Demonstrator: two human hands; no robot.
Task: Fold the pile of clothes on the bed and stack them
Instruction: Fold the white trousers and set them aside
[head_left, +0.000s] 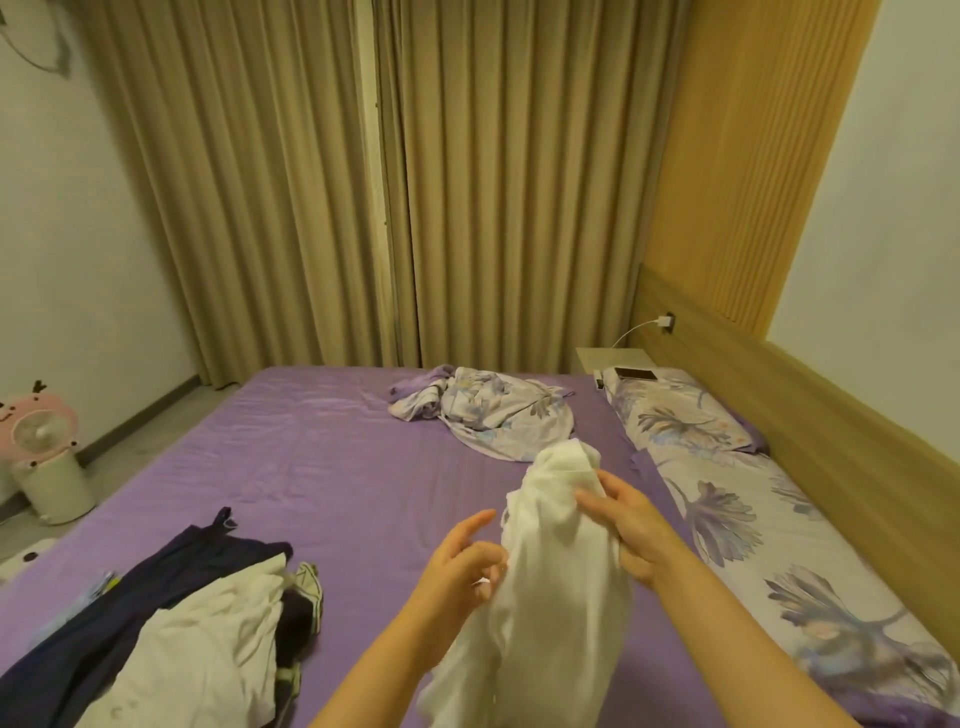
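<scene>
Holding a white garment (550, 571) above the near middle of the bed (322, 457), both hands work at its upper part. Left hand (460, 558) is at the cloth's left edge, its lower fingers curled into the fabric and pinching it, the forefinger stretched out free. Right hand (621, 519) lies against the cloth's right side with fingers fairly straight; whether its thumb grips behind the fabric cannot be told. Garment hangs in a long soft bunch, thin and a little sheer, its top humped and its tail dropping out of view at the bottom edge.

Purple sheet, smooth with faint creases, lies bare across the middle and far left of the bed, between the hands and the far edge by the curtains (384, 182). At the near left corner sits the pile (171, 623): a dark navy piece spread long, crumpled cream cloth on top of it, and a black and pale scrap at its right rim. Pile and garment are well apart.

Near the far edge a floral cover (483, 410) lies rumpled. Along the right side runs a floral pillow (685, 410) and more floral bedding, touching the wooden headboard (831, 415). A nightstand (613, 358) stands at the far right corner, with a cable rising to a wall plug. On the floor at left stands a pink fan (44, 431)
</scene>
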